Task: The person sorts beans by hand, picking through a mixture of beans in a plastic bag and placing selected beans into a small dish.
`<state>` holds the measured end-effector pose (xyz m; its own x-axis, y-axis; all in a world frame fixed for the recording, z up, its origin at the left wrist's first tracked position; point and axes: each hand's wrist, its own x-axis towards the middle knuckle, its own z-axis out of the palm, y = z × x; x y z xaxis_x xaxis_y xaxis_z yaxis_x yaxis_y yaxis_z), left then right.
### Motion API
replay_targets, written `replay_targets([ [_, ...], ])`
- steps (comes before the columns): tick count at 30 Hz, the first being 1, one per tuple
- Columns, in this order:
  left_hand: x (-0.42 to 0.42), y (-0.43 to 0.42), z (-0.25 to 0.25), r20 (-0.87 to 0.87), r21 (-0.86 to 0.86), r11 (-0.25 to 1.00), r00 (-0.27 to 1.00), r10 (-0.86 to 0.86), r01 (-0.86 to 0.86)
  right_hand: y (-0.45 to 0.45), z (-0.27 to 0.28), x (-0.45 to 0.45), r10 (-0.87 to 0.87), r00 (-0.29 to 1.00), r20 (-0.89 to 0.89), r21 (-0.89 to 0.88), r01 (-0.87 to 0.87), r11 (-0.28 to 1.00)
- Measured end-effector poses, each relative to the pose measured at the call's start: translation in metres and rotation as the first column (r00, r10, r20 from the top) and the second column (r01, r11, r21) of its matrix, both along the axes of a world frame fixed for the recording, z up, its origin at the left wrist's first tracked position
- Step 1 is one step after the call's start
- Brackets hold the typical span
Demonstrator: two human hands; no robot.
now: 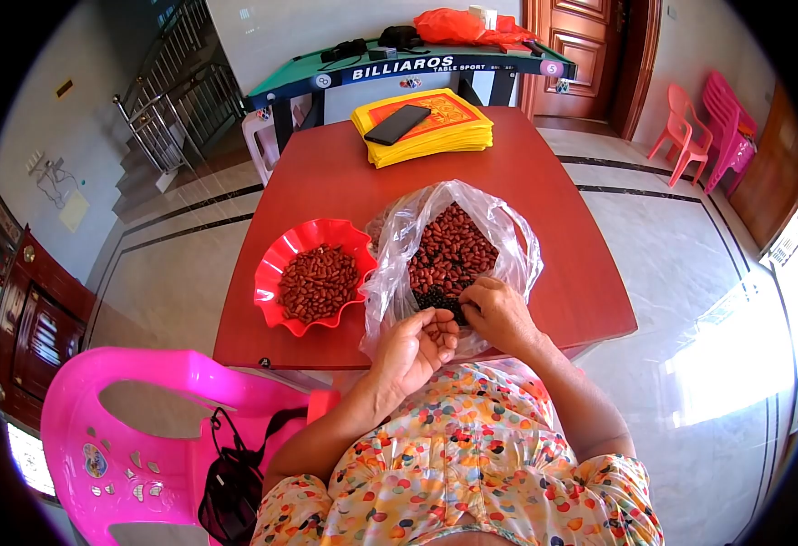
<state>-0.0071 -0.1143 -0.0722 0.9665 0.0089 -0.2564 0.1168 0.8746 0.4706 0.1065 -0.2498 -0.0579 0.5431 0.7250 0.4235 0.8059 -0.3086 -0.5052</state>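
left hand (pixel 415 350) half curled, palm up, beans (if any) unclear; right hand (pixel 497 314) pinched narrow over red beans (pixel 452 246) in clear bag (pixel 381 291) on desk (pixel 567 273); red bowl (pixel 276 273) of beans just beside bag.

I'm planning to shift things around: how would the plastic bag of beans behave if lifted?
The plastic bag looks floppy, its thin walls crumpled. The heaped red beans probably make it bottom-heavy, and might spill through its wide-open mouth.

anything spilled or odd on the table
No spill shows. Oddly, the bag's near end holds black beans beside red ones, while the bowl shows only red. The phone lies askew on the yellow stack.
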Motion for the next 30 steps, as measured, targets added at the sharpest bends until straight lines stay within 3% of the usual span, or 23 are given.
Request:
replay_targets([
  [4, 0.0, 0.001, -0.002, 0.01, -0.01, 1.0, 1.0, -0.009, 0.009, 0.001, 0.001, 0.0, -0.019, 1.0, -0.019, 0.082, 0.021, 0.996],
  [6, 0.001, 0.001, -0.003, 0.016, -0.006, 1.0, 1.0, -0.008, 0.009, 0.0, 0.009, -0.002, 0.064, 0.981, -0.181, 0.216, -0.024, 0.976],
  [7, 0.001, 0.001, -0.003, 0.023, -0.002, 1.0, 1.0, -0.009, 0.009, -0.001, 0.014, -0.004, 0.064, 0.981, -0.181, 0.215, -0.025, 0.976],
  [9, 0.0, 0.0, 0.0, 0.016, -0.006, 1.0, 1.0, -0.01, 0.01, -0.002, 0.023, -0.009, 0.154, 0.916, -0.372, 0.264, -0.054, 0.963],
  [13, 0.0, -0.001, 0.0, 0.008, -0.017, 1.0, 1.0, 0.003, -0.002, -0.001, 0.024, -0.013, 0.33, 0.848, -0.416, 0.35, -0.186, 0.918],
  [16, 0.001, 0.004, -0.007, 0.035, -0.04, 0.998, 0.998, -0.049, 0.05, 0.001, 0.02, -0.005, 0.289, 0.92, -0.263, 0.356, -0.186, 0.916],
  [18, 0.001, 0.005, -0.007, 0.041, -0.037, 0.998, 0.998, -0.051, 0.053, -0.001, 0.016, 0.003, 0.083, 0.975, -0.204, 0.302, -0.018, 0.953],
  [22, 0.001, 0.003, -0.004, 0.031, -0.019, 0.999, 0.999, -0.045, 0.045, -0.003, 0.003, 0.015, -0.051, 0.999, 0.0, 0.216, 0.05, 0.975],
  [30, 0.001, 0.002, -0.003, 0.011, 0.004, 0.999, 0.999, -0.036, 0.036, 0.0, -0.006, 0.012, -0.053, 0.99, 0.13, 0.03, 0.049, 0.998],
])
